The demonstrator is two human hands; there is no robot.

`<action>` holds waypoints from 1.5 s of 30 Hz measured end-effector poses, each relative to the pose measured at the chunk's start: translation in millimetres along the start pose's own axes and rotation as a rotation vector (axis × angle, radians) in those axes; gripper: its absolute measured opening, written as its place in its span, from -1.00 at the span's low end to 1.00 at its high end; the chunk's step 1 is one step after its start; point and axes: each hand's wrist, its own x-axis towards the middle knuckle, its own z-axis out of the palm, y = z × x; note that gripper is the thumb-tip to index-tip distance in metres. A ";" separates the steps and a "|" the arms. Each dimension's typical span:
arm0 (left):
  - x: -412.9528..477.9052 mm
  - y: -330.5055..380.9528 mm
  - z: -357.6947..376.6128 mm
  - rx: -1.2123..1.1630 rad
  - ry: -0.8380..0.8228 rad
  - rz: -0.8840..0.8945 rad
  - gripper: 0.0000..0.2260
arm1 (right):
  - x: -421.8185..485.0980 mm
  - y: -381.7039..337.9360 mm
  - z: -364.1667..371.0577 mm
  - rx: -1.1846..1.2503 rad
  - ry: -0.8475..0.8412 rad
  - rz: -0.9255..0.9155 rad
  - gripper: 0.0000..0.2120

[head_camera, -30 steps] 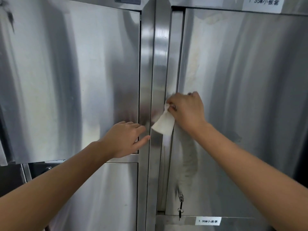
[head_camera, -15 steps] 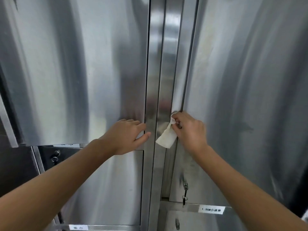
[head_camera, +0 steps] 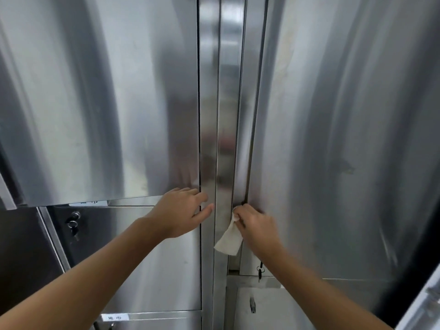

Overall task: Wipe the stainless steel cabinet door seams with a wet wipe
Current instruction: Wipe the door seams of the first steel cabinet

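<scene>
My right hand point(head_camera: 256, 223) grips a white wet wipe point(head_camera: 229, 239) and presses it into the vertical seam point(head_camera: 252, 139) along the left edge of the right stainless steel cabinet door point(head_camera: 333, 151). The loose end of the wipe hangs down below my fingers. My left hand point(head_camera: 182, 211) lies flat with fingers spread on the lower right corner of the left door point(head_camera: 107, 103), its thumb reaching onto the centre post point(head_camera: 226, 103).
A lower left door point(head_camera: 152, 258) sits under the left door, with a lock and keys point(head_camera: 72, 225) at its left. Keys point(head_camera: 260, 270) hang at the bottom of the right door. Small white labels point(head_camera: 114, 317) mark the lower panels.
My right hand has slid the wipe down the seam toward the bottom of the right door. The view has tilted down with it. My left hand has kept its place on the left door.
</scene>
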 end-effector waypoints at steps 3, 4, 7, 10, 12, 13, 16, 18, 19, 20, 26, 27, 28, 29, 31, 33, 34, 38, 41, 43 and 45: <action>-1.4 -0.4 -0.4 -0.020 0.019 -0.011 -0.49 | -3.3 1.6 1.8 -0.033 0.005 -0.042 -0.84; -2.3 -1.3 -0.6 -0.025 0.032 -0.012 -0.49 | 2.3 1.0 -2.8 -0.035 0.027 -0.042 -0.84; -5.1 -6.1 3.9 -0.035 0.052 -0.019 -0.51 | 34.8 -1.3 -27.4 -0.014 0.116 -0.028 -0.89; -7.6 -6.4 11.9 -0.028 0.053 -0.005 -0.55 | 71.2 -5.3 -53.2 -0.001 0.236 -0.016 -0.90; -10.3 -3.9 17.6 -0.020 0.052 0.003 -0.54 | 82.5 -6.3 -59.6 0.020 0.246 -0.017 -0.90; -12.0 -2.6 20.6 -0.018 0.038 -0.004 -0.52 | 82.0 -5.9 -58.9 0.026 0.249 -0.018 -0.89; -18.9 -0.4 32.2 -0.020 -0.016 -0.031 -0.49 | 65.3 -3.3 -44.0 0.068 0.275 -0.015 -0.85; -23.9 0.3 39.4 -0.040 -0.041 -0.047 -0.47 | 49.3 -2.5 -30.8 0.083 0.290 0.004 -0.84; -26.6 0.6 43.0 -0.049 -0.050 -0.054 -0.45 | 41.3 -2.4 -24.1 0.090 0.293 0.015 -0.83; -29.0 0.6 46.4 -0.055 -0.056 -0.057 -0.42 | 33.5 -2.3 -17.9 0.098 0.291 0.030 -0.82; -43.3 -3.5 67.2 -0.105 -0.082 -0.126 -0.41 | -16.6 -7.7 20.3 0.140 0.255 0.153 -0.87; -45.8 -3.1 71.4 -0.119 -0.086 -0.141 -0.41 | -26.4 -8.6 27.6 0.144 0.237 0.179 -0.86; -48.5 -2.4 76.0 -0.130 -0.094 -0.151 -0.42 | -36.5 -9.0 35.5 0.144 0.210 0.206 -0.85; -51.4 -1.6 80.8 -0.138 -0.106 -0.158 -0.42 | -46.5 -9.5 43.3 0.141 0.176 0.232 -0.84; -57.0 0.6 91.1 -0.149 -0.135 -0.168 -0.43 | -63.9 -9.9 57.2 0.133 0.114 0.281 -0.84; -63.4 3.4 102.2 -0.157 -0.161 -0.178 -0.45 | -75.2 -11.5 66.7 0.121 0.084 0.315 -0.85; -66.6 5.1 107.5 -0.157 -0.171 -0.179 -0.46 | -78.4 -12.4 69.6 0.119 0.077 0.325 -0.85; -78.0 13.1 123.4 -0.126 -0.211 -0.177 -0.48 | -78.7 -14.1 69.8 0.139 0.075 0.358 -0.85; -83.5 17.0 125.6 -0.116 -0.227 -0.173 -0.48 | -76.5 -16.7 65.5 0.145 0.040 0.365 -0.85; -83.8 19.0 121.2 -0.116 -0.228 -0.179 -0.47 | -75.6 -19.6 60.0 0.169 0.019 0.390 -0.87; -82.9 20.7 115.0 -0.118 -0.231 -0.175 -0.45 | -76.7 -23.7 52.3 0.201 0.002 0.401 -0.88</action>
